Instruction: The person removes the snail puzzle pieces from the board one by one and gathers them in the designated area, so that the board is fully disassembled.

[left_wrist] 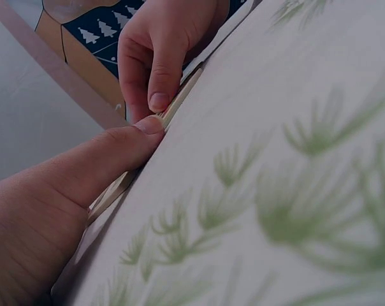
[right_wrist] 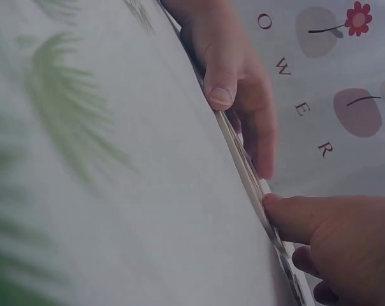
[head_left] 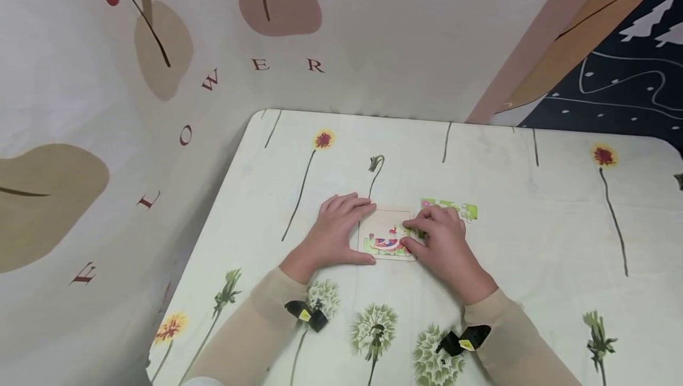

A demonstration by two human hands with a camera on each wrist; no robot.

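Note:
A small wooden jigsaw puzzle board point(head_left: 386, 217) lies flat on the table, with colourful pieces point(head_left: 381, 246) along the lower part of its tray. My left hand point(head_left: 336, 232) holds the board at its left side, thumb along the near edge and fingers at the far edge. On the right side of the tray, my right hand point(head_left: 440, 243) pinches a puzzle piece point(head_left: 404, 232) between thumb and forefinger; the fingers partly hide it. In the left wrist view the right thumb point(left_wrist: 159, 99) is low over the board's edge. Loose green puzzle pieces point(head_left: 468, 212) lie beyond the right hand, partly covered by it.
A pale cloth with printed flowers and dandelions covers the table point(head_left: 533, 226). Behind it hangs a light backdrop point(head_left: 400, 36) with printed letters, and a dark patterned cloth point(head_left: 613, 89) is at the far right.

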